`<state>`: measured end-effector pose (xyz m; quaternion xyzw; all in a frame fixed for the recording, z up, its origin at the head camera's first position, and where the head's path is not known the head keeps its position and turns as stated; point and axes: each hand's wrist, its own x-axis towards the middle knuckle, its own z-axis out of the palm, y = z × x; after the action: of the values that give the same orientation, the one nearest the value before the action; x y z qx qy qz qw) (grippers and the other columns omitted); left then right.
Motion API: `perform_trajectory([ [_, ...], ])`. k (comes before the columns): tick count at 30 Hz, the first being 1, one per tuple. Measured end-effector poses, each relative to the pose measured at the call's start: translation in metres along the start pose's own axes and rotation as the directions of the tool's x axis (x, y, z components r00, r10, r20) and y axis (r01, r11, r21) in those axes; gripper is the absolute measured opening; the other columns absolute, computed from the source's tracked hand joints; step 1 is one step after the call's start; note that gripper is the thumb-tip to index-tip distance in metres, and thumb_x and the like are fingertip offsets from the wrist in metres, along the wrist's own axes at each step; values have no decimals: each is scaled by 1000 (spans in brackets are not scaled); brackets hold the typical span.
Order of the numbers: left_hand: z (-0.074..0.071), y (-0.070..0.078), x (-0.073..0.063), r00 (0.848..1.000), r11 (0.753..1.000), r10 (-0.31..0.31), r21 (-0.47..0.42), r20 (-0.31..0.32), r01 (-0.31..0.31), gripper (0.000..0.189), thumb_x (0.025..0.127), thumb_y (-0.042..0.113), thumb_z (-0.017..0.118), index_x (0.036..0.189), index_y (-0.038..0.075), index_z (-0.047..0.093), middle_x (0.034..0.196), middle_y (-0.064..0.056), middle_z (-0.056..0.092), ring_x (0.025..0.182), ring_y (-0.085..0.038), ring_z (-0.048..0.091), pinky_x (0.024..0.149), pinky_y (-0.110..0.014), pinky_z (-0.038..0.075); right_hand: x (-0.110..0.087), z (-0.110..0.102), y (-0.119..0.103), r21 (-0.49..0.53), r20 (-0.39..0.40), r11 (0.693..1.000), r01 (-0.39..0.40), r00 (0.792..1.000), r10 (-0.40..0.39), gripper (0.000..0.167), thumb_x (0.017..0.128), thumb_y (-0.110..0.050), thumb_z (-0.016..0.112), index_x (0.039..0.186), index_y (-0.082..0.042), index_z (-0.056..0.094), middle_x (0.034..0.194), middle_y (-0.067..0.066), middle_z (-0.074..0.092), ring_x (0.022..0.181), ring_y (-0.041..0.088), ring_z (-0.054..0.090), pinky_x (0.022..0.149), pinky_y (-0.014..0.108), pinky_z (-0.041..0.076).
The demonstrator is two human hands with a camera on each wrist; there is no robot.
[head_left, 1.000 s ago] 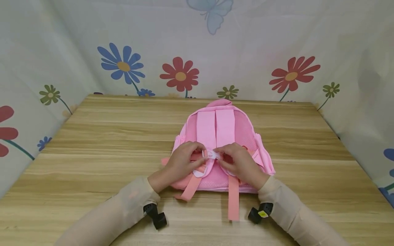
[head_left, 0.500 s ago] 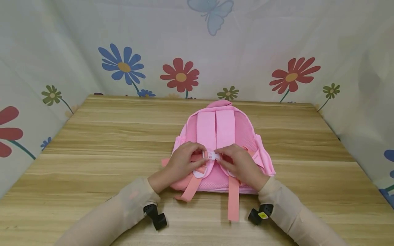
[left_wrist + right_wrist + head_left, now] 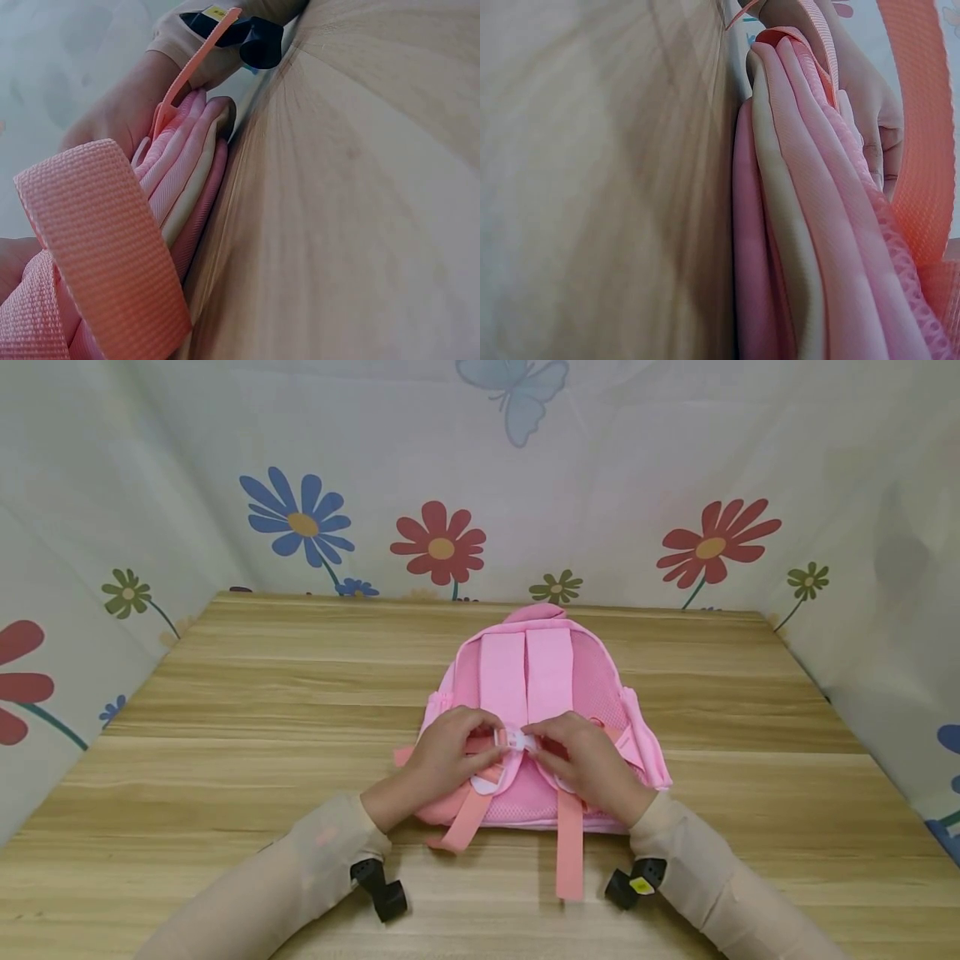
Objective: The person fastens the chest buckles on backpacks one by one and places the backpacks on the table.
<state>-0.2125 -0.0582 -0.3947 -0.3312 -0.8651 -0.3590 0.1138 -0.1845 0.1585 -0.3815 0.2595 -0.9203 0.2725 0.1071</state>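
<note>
A pink backpack (image 3: 592, 660) lies on the table with its shoulder straps (image 3: 502, 672) facing up. Over the lower part of those straps is a white plastic buckle (image 3: 516, 740), its two halves together. My left hand (image 3: 453, 747) pinches the buckle's left end between thumb and forefinger, while my right hand (image 3: 581, 756) pinches the right end. Coral webbing (image 3: 105, 247) looms large in the left wrist view, and the bag's layered bottom edge (image 3: 817, 210) fills much of the right wrist view. Both hands' fingertips partly cover the buckle ends.
Two loose coral strap tails (image 3: 569, 852) hang over the backpack's near edge onto the wooden table (image 3: 262, 693). Behind the table's far edge stands a white cloth backdrop (image 3: 600, 468) printed with flowers. A black camera (image 3: 386, 893) is mounted at each wrist.
The two buckle halves have come slightly closer together since a second ago. Hands and backpack have otherwise stayed almost still.
</note>
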Motion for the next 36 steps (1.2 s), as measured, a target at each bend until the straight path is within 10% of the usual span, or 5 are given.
perform_trajectory([
  [36,-1,3,0,1000,1000,-27,0,1,27,23,81,16,76,100,6,67,95,-6,69,89,-18,60,80,-33,50,0,-2,-3,4,15,1000,-23,1000,23,32,83,-11,74,115,-10,70,103,2,72,92,14,60,80,33,54],
])
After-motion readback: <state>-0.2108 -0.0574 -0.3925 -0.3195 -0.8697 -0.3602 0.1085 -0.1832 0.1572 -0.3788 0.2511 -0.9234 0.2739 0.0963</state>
